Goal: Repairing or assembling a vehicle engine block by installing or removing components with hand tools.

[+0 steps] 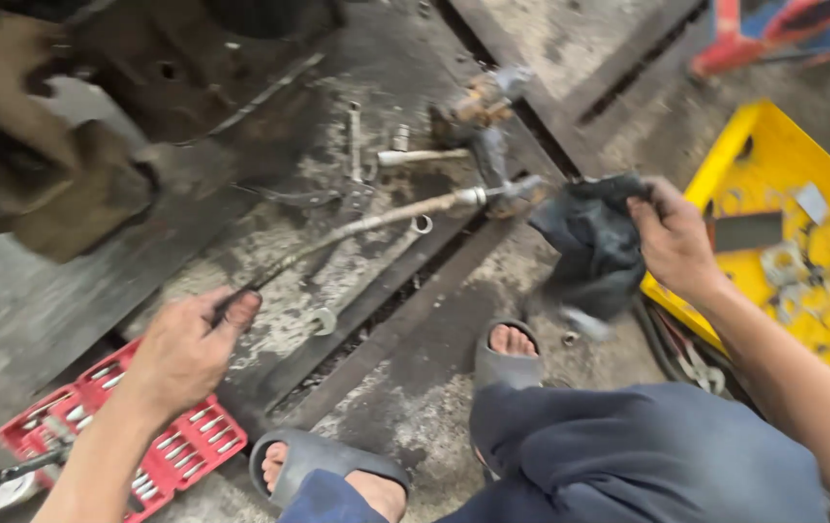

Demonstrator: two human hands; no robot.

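long bar in one hand, rag in the other, on a greasy floor

while the person squats in grey slides on the stained concrete, the left hand point(187, 349) is closed around the near end of a long metal bar point(357, 228), fingers wrapped over its dark handle. the bar runs up and away across the floor to a bright socket-like end, which sits just beside a rusty, grimy part point(481, 111) lying by a floor channel. the right hand point(674, 237) pinches a dark rag point(594, 247) by its upper edge, so the cloth hangs loose between the bar's far end and the right foot; the rag is blurred, so how much of it is gathered in the fist i cannot tell.

a red socket tray point(143, 441) lies under the left forearm, and a yellow tray point(773, 174) of small metal pieces sits to the right, near the right wrist. a spanner point(355, 145) and a short metal tube point(424, 155) lie beyond the bar.

the risks look plain enough. the floor and bar seem oily, so the left hand's hold could slide along the handle if it pulls hard. the hanging rag could drape over the bar's tip and hide it, or snag on the rusty part. bare toes in open slides are close to the bar, and a slipped bar could land on them.
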